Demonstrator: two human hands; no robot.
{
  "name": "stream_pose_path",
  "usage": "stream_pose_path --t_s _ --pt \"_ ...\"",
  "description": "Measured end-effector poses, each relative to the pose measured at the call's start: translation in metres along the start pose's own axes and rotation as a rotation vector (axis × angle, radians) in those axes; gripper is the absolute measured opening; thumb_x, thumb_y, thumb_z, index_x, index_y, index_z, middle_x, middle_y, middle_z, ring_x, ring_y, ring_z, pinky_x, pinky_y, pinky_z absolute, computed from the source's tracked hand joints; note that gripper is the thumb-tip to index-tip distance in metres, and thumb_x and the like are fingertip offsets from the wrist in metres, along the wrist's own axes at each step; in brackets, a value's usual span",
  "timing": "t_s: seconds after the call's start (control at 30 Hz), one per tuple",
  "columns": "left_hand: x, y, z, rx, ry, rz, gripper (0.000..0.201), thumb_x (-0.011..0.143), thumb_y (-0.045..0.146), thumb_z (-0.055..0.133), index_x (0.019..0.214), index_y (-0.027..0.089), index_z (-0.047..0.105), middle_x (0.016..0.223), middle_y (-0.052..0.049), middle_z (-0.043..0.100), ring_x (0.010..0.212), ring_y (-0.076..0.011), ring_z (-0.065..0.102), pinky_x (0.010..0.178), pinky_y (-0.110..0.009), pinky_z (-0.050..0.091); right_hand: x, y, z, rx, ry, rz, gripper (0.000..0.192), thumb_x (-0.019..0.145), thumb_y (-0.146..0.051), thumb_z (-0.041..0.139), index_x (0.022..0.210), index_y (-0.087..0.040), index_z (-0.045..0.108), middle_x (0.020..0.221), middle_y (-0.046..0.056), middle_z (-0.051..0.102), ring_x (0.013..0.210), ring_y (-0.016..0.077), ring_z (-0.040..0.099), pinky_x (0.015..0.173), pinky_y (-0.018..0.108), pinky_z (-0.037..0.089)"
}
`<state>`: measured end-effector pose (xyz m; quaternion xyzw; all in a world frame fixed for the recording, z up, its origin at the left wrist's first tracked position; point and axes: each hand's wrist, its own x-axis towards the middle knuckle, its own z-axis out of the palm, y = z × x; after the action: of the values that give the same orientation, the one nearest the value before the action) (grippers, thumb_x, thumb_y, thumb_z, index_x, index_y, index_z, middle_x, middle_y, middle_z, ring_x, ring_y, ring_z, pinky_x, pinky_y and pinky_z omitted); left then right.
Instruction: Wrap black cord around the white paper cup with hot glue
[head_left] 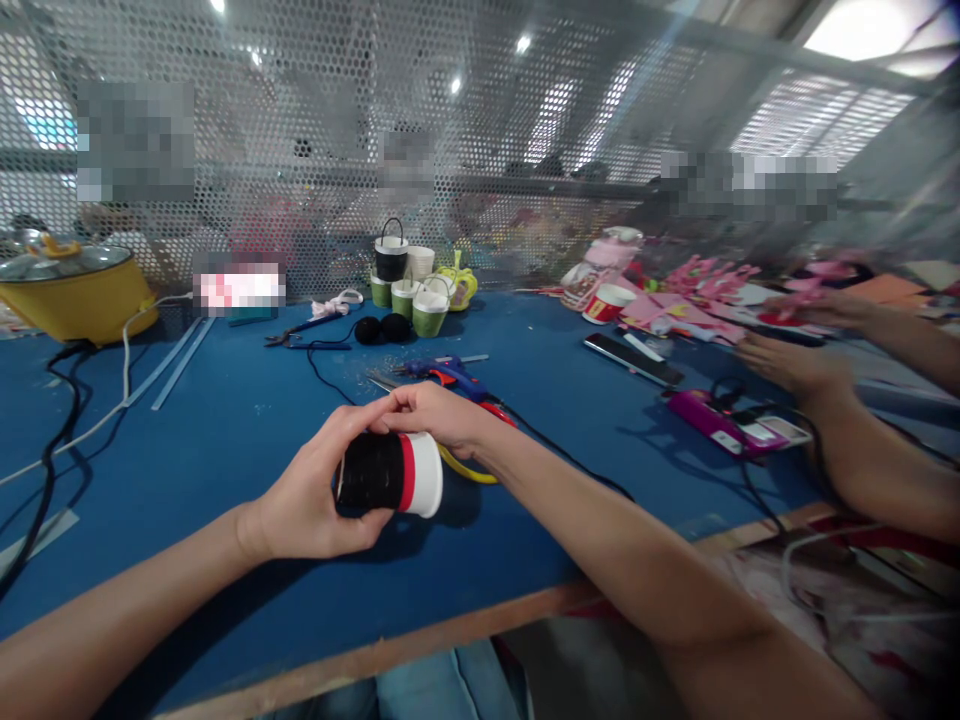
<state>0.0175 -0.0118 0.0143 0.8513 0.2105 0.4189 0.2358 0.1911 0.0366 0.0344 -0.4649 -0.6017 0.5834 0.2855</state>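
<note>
My left hand (311, 495) grips a paper cup (394, 473) lying on its side just above the blue table (225, 420). The cup is wrapped in black, with a red band and a white end that points right. My right hand (439, 412) rests on top of the cup, fingertips pinching at its upper edge where they meet my left thumb. Just behind my right hand lie a blue glue gun (450, 372) and scissors with red and yellow handles (480, 470), partly hidden by my wrist.
Several small decorated cups (409, 285) stand at the back centre, with two black pompoms (381, 329) before them. A yellow pot (71, 290) sits far left, cables trailing. Another person's hands (795, 350) work at the right among pink paper pieces, a phone (634, 358) and a pink device (731, 425).
</note>
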Motion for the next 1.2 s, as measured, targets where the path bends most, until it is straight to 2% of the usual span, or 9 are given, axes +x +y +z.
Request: stream_pose_path --t_s 0.3,0.47,0.57,0.7,0.87,0.97,1.03,1.1,1.2 --pt "0.003 -0.001 -0.003 -0.199 0.095 -0.191 0.082 0.064 0.014 0.064 0.134 0.022 0.022 0.105 -0.007 0.046 0.096 -0.0201 0.049 0.084 -0.033 0.042 0.003 0.000 0.001 0.016 0.071 0.100 0.017 0.062 -0.022 0.070 0.057 -0.014 0.056 0.050 -0.004 0.054 0.045 0.0075 0.047 0.043 0.020 0.034" --pt "0.007 -0.009 -0.006 -0.243 0.212 -0.344 0.077 0.066 0.024 0.067 0.131 0.021 0.026 0.101 -0.005 0.046 0.090 -0.0181 0.049 0.081 -0.033 0.042 -0.004 -0.005 -0.008 -0.110 0.250 -0.120 0.027 0.074 -0.040 0.060 0.062 -0.017 0.050 0.051 -0.004 0.052 0.044 0.0079 0.046 0.040 0.021 0.034" --pt "0.006 -0.016 -0.006 -0.200 0.253 -0.362 0.077 0.065 0.024 0.069 0.130 0.021 0.028 0.101 -0.005 0.046 0.091 -0.0181 0.049 0.082 -0.034 0.042 -0.013 -0.008 -0.011 -0.105 0.162 -0.206 0.038 0.078 -0.051 0.049 0.061 -0.017 0.051 0.053 -0.002 0.052 0.046 0.0075 0.046 0.042 0.021 0.034" --pt "0.003 -0.025 -0.003 -0.146 0.211 -0.318 0.079 0.066 0.024 0.069 0.131 0.023 0.026 0.105 -0.006 0.045 0.097 -0.0209 0.048 0.086 -0.038 0.040 -0.021 -0.009 -0.007 -0.007 0.035 -0.172 0.035 0.071 -0.050 0.058 0.062 -0.017 0.051 0.051 -0.004 0.048 0.044 0.0062 0.041 0.042 0.020 0.030" --pt "0.003 -0.029 -0.005 -0.209 0.213 -0.410 0.083 0.066 0.037 0.070 0.133 0.022 0.023 0.108 -0.008 0.040 0.099 -0.0230 0.048 0.085 -0.040 0.041 -0.029 -0.009 -0.002 -0.115 0.117 -0.297 0.024 0.071 -0.038 0.061 0.065 -0.017 0.051 0.056 -0.004 0.049 0.051 0.0074 0.042 0.048 0.021 0.032" --pt "0.005 -0.026 -0.008 -0.330 0.183 -0.510 0.072 0.074 0.042 0.060 0.132 0.020 0.023 0.102 -0.007 0.042 0.088 -0.0192 0.051 0.077 -0.036 0.045 -0.032 -0.010 -0.001 -0.301 0.138 -0.393 0.018 0.075 -0.032 0.058 0.065 -0.017 0.052 0.060 -0.004 0.048 0.055 0.0080 0.042 0.053 0.022 0.034" --pt "0.006 -0.024 -0.009 -0.299 0.173 -0.544 0.067 0.076 0.042 0.058 0.131 0.020 0.026 0.100 -0.006 0.043 0.084 -0.0178 0.051 0.073 -0.033 0.046 -0.033 -0.010 -0.002 -0.373 0.107 -0.405 0.017 0.075 -0.031 0.057 0.066 -0.018 0.053 0.063 -0.003 0.050 0.057 0.0090 0.043 0.055 0.023 0.036" --pt "0.006 -0.022 -0.009 -0.213 0.168 -0.513 0.067 0.075 0.038 0.060 0.130 0.021 0.027 0.101 -0.006 0.043 0.086 -0.0182 0.050 0.075 -0.034 0.046 -0.033 -0.010 -0.004 -0.366 0.099 -0.387 0.018 0.075 -0.034 0.057 0.069 -0.018 0.053 0.064 -0.002 0.052 0.059 0.0104 0.047 0.057 0.024 0.038" --pt "0.004 -0.022 -0.007 -0.124 0.131 -0.415 0.071 0.072 0.034 0.065 0.131 0.021 0.027 0.105 -0.007 0.045 0.097 -0.0214 0.049 0.086 -0.038 0.042 -0.030 -0.010 -0.008 -0.333 0.238 -0.398 0.023 0.077 -0.041 0.054 0.077 -0.018 0.053 0.071 0.001 0.057 0.065 0.0128 0.052 0.061 0.026 0.041"
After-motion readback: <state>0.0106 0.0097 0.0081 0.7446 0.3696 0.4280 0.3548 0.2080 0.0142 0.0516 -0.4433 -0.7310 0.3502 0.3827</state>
